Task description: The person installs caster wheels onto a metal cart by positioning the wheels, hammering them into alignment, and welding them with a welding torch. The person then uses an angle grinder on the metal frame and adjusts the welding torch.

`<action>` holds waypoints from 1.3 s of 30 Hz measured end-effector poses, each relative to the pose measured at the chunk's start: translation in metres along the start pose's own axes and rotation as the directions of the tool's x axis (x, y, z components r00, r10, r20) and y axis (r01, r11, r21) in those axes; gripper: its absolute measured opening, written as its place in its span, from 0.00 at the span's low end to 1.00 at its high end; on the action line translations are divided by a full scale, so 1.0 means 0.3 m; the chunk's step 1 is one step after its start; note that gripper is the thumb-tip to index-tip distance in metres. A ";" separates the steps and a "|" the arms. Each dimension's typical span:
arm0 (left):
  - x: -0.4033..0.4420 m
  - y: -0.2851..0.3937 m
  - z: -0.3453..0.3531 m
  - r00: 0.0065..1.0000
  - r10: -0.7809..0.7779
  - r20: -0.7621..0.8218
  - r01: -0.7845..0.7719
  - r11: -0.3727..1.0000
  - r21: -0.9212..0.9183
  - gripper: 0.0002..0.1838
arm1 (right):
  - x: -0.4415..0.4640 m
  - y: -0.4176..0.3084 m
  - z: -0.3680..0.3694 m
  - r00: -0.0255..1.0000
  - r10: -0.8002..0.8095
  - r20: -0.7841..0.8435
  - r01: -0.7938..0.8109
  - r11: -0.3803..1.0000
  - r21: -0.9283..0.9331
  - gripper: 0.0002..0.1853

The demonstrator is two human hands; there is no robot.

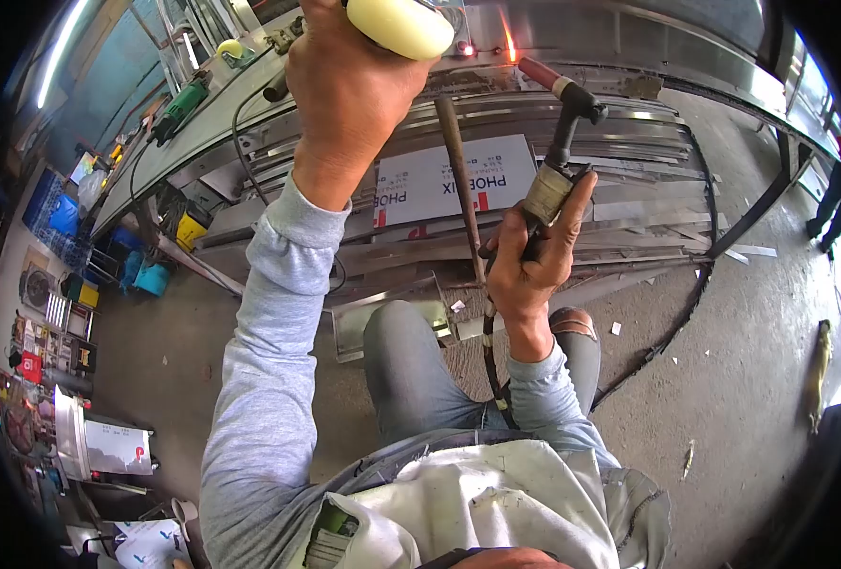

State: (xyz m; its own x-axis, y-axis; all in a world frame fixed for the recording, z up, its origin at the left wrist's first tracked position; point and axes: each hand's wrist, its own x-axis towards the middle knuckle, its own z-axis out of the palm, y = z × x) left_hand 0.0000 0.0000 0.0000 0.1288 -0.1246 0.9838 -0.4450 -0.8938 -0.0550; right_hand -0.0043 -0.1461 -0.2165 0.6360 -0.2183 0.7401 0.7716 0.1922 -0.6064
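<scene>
Right hand has its fingers wrapped round the tan-taped grip of a black, red-ended torch! A slim brown rod stands just left of those fingers. Left hand is up against a rounded, pale-yellow object; its finger closure, can't tell.

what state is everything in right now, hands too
Right hand: closed around the torch
Torch: held up, red end toward the glowing streak
Streak on metal: glowing orange
Left hand: raised at the pale yellow thing, grip unclear
Pale yellow thing: partly out of view
Printed sheet: lying flat
Green power tool: lying down, on or off unclear
Ceiling light: lit
</scene>
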 end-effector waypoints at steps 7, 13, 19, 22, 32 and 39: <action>-0.037 -0.025 -0.010 1.000 0.012 0.012 -0.014 0.990 0.143 0.34 | 0.033 -0.045 -0.026 1.000 0.012 -0.003 -0.011 0.998 0.057 0.46; -0.100 -0.014 -0.013 0.995 -0.099 -0.016 0.100 0.982 0.161 0.40 | 0.060 -0.046 -0.043 0.999 0.020 -0.039 -0.020 1.000 -0.002 0.46; -0.164 0.055 -0.015 0.939 -0.336 -0.077 0.341 0.938 0.067 0.39 | 0.123 -0.102 -0.072 0.998 0.003 0.057 -0.002 1.000 -0.030 0.46; -0.160 0.090 -0.043 0.934 -0.351 -0.072 0.358 0.899 0.252 0.41 | 0.199 -0.181 -0.085 0.987 0.013 0.162 0.002 0.996 -0.091 0.44; -0.153 0.039 0.036 0.967 -0.025 -0.254 0.083 0.972 0.222 0.28 | 0.422 -0.400 -0.057 0.945 0.028 0.327 0.034 0.982 -0.184 0.45; -0.190 0.035 0.090 0.938 -0.160 -0.307 0.197 0.976 0.093 0.27 | 0.467 -0.390 -0.013 0.978 -0.005 0.211 0.025 0.995 -0.096 0.41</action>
State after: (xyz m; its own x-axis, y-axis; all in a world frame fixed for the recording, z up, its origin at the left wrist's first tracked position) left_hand 0.0118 -0.0140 -0.0613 -0.0796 0.1585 0.9841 -0.3261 -0.9371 0.1246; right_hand -0.0053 -0.2029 -0.0430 0.6161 -0.0126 0.7876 0.7849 0.0940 -0.6124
